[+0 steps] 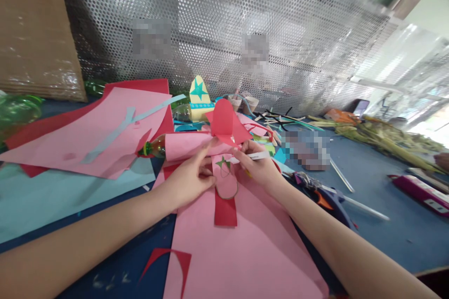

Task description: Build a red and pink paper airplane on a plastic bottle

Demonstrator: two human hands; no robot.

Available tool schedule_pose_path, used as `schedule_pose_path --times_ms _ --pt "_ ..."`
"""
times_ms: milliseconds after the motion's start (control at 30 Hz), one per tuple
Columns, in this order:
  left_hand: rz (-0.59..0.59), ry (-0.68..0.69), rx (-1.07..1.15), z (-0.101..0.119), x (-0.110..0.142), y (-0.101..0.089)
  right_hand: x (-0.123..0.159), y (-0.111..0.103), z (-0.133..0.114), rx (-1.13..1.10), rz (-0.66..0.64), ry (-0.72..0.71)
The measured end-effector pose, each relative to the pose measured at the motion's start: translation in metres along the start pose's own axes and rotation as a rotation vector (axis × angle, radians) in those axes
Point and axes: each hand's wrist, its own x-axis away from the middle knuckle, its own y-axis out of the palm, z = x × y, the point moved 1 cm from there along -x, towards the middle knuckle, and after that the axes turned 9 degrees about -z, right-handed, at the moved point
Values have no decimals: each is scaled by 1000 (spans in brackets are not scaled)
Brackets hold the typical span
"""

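Note:
My left hand [191, 175] is closed, its fingers pinching the pink paper wrapped round a plastic bottle [154, 147] that lies on its side. A red paper fin [226, 124] stands up from that pink wrap [185, 145]. My right hand [257, 166] is closed round a white pen [254, 156], its tip near a pink paper cut-out [226, 180] bearing a green star. A red strip [225, 210] lies under the cut-out on a large pink sheet [245, 247].
Pink, red and light blue sheets [94, 135] lie at the left. A yellow and teal paper rocket [199, 98] stands behind. Scissors and a glue gun [324, 196] sit right of my arm. Green plant stalks [382, 138] lie far right. A perforated metal screen [245, 32] backs the blue table.

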Motion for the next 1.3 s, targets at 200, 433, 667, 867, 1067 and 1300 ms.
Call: schedule_pose_path --times_ms 200,433,667,867,1067,1300 --pt "-11 0 22 0 1 1 0 0 0 0 0 0" --pt "-21 22 25 1 0 1 0 0 1 -11 -6 -18" --pt "-17 19 45 2 2 1 0 0 0 -6 -1 -20" --pt "-7 27 35 0 1 0 0 0 -1 19 -4 -33" --pt "-8 30 40 -1 0 0 1 2 -5 3 -11 -32" --pt "-24 34 77 2 1 1 1 2 -4 2 8 -40"
